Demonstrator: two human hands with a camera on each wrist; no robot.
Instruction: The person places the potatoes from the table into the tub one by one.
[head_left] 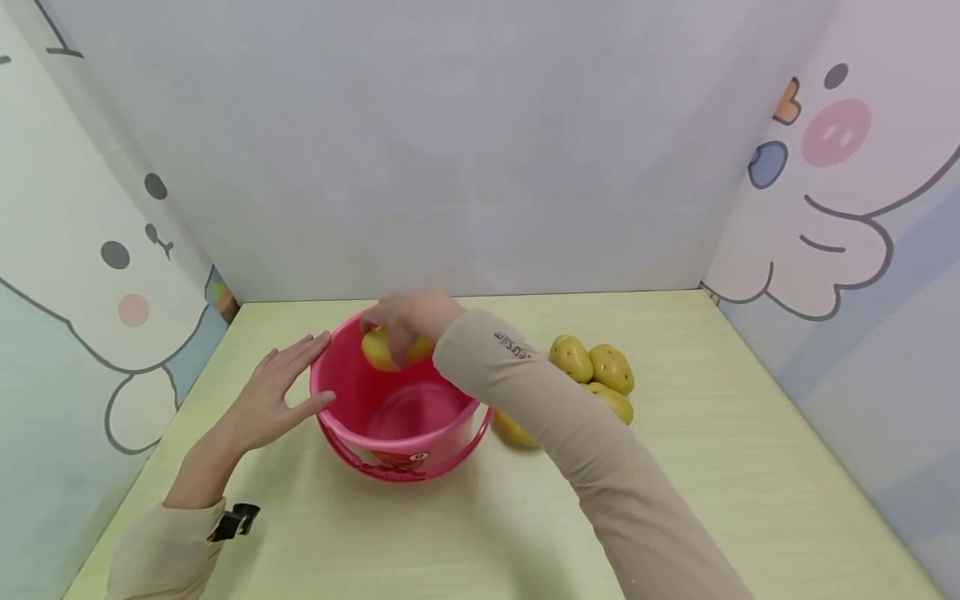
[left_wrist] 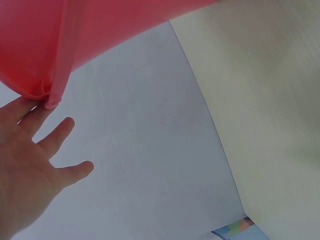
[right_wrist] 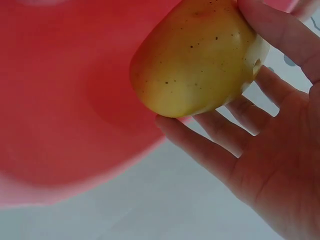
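A pink bucket (head_left: 348, 392) stands upright on the table, its handle (head_left: 457, 460) hanging down around the front. My left hand (head_left: 266, 400) touches the bucket's left rim, fingers extended and thumb apart. In the left wrist view, some fingertips meet the pink rim (left_wrist: 62, 65) while the others stay off it. Inside the bucket's mouth, my right hand (head_left: 416, 321) holds a yellow potato (head_left: 381, 348). The right wrist view shows the thumb and fingers spread around this speckled potato (right_wrist: 195, 65), against the red inner wall (right_wrist: 75, 110).
To the right of the bucket lie several more potatoes (head_left: 611, 369), partly hidden by my right sleeve (head_left: 555, 408). The pale table (head_left: 750, 467) meets a plain back wall (head_left: 465, 167) and side walls printed with cartoon animals.
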